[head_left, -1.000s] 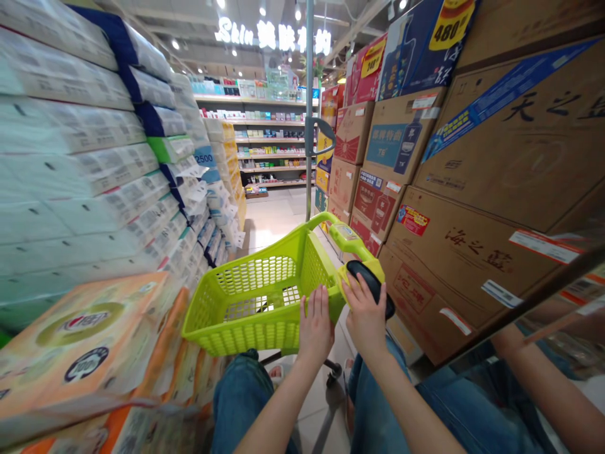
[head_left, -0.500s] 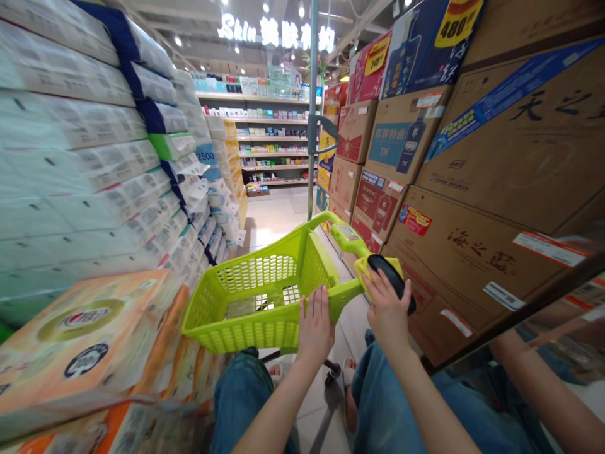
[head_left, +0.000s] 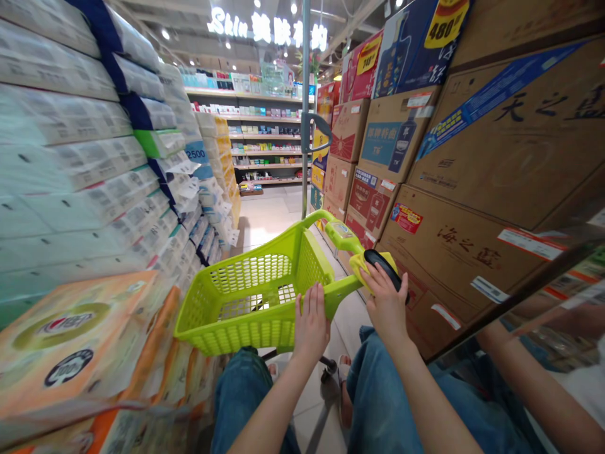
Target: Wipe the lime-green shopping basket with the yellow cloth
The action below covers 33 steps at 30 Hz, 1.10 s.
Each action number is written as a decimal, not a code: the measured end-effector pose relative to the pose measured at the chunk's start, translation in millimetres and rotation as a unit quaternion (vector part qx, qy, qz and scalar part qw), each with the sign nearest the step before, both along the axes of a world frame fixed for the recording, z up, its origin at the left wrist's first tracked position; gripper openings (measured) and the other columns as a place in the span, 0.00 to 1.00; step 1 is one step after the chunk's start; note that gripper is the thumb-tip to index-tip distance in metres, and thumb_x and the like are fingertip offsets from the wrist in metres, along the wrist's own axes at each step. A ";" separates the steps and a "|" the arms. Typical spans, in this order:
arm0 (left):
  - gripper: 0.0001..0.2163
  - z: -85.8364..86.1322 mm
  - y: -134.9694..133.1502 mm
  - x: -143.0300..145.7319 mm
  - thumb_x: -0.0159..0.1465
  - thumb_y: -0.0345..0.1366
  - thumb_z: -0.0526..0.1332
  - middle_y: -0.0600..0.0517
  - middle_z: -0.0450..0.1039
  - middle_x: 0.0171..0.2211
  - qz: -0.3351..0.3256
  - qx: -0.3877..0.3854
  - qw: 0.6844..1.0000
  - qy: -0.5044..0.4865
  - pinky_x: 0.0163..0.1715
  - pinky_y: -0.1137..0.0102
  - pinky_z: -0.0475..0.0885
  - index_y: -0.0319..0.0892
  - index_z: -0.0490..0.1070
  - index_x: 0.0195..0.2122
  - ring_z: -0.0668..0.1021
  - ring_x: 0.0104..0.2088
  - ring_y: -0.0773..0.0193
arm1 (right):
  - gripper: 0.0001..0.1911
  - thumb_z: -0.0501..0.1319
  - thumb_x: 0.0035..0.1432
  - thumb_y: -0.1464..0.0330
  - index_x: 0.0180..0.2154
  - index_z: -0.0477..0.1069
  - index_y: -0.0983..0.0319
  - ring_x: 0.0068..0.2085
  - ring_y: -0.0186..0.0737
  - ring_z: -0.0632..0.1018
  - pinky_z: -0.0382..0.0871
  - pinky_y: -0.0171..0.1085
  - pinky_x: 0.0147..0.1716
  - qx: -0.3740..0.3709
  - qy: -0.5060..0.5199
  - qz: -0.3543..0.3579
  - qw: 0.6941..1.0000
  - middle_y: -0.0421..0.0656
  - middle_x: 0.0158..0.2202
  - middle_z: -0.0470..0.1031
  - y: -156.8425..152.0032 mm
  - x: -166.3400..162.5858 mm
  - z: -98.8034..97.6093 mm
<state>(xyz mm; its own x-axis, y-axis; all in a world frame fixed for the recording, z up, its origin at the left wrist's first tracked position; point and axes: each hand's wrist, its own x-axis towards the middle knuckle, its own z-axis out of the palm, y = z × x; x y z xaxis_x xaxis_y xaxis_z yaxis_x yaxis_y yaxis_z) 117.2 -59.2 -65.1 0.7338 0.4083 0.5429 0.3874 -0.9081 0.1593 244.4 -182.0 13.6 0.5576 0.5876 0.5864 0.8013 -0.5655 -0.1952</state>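
Observation:
A lime-green shopping cart (head_left: 246, 328) with a slotted basket stands in front of my knees. My left hand (head_left: 312, 318) lies over the near rim of its basket, fingers close together and pointing inward, thumb hidden. My right hand (head_left: 384, 299) presses a yellow cloth (head_left: 362, 263) around the near end of the cart's handle (head_left: 341, 231). A black oval piece (head_left: 384, 268) shows under and beside my right fingers; whether it belongs to the handle I cannot tell. Nothing lies in the visible part of the basket.
Stacked tissue packs (head_left: 94, 164) rise on the left, with an orange pack (head_left: 80, 340) near my left knee. Cardboard cartons (head_left: 472, 239) are piled on the right, beside a reflective panel (head_left: 529, 353). A grey pole (head_left: 305, 75) stands ahead, before stocked shelves (head_left: 265, 118).
The whole view has shifted slightly, so the surroundings appear a little further left. Both hands keep their places on the cart, the right one still on the yellow cloth.

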 end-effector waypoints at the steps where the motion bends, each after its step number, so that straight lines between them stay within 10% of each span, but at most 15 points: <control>1: 0.41 0.0 -1.3 1.2 0.57 0.28 0.57 0.40 0.57 0.67 0.002 0.000 1.000 -0.003 0.67 0.50 0.52 0.33 0.41 0.70 0.60 0.67 0.52 | 0.37 0.51 0.49 0.83 0.59 0.67 0.53 0.66 0.43 0.63 0.25 0.61 0.67 -0.002 -0.004 -0.014 1.000 0.40 0.64 0.67 3.2 -2.9 -1.6; 11: 0.37 -6.8 3.8 2.9 0.59 0.29 0.55 0.41 0.58 0.67 0.004 0.005 1.000 -0.010 0.67 0.50 0.51 0.36 0.44 0.70 0.60 0.67 0.52 | 0.32 0.52 0.54 0.82 0.56 0.70 0.53 0.65 0.40 0.66 0.23 0.56 0.68 -0.031 -0.009 0.108 0.994 0.40 0.61 0.71 37.6 -43.4 -19.9; 19: 0.39 -3.6 0.2 0.9 0.58 0.28 0.56 0.40 0.56 0.68 0.001 -0.002 1.000 -0.002 0.68 0.50 0.50 0.33 0.42 0.70 0.59 0.68 0.52 | 0.35 0.52 0.50 0.82 0.59 0.68 0.56 0.67 0.46 0.63 0.23 0.62 0.67 -0.002 -0.018 -0.021 1.000 0.43 0.64 0.67 11.3 -9.3 0.4; 26: 0.35 -7.0 2.6 1.4 0.60 0.29 0.54 0.40 0.57 0.68 0.015 0.024 1.000 -0.008 0.68 0.50 0.51 0.34 0.46 0.70 0.61 0.67 0.51 | 0.31 0.51 0.56 0.81 0.58 0.69 0.56 0.67 0.41 0.62 0.21 0.55 0.68 -0.035 -0.014 0.071 0.997 0.42 0.64 0.67 44.0 -61.2 -29.1; 33: 0.38 -5.8 2.5 -1.7 0.59 0.27 0.55 0.41 0.55 0.68 0.000 0.011 1.000 0.000 0.68 0.52 0.50 0.33 0.42 0.70 0.59 0.68 0.54 | 0.32 0.50 0.54 0.82 0.56 0.70 0.54 0.66 0.41 0.65 0.22 0.61 0.66 -0.029 -0.005 0.047 0.998 0.39 0.62 0.69 9.8 -14.3 -1.5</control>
<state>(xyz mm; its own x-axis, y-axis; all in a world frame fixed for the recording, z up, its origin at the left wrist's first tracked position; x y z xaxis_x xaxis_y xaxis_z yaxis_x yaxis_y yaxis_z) 115.5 -56.7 -70.9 0.7340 0.3963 0.5515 0.3874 -0.9113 0.1392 230.1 -172.2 12.1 0.4935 0.6694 0.5553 0.8527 -0.4982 -0.1573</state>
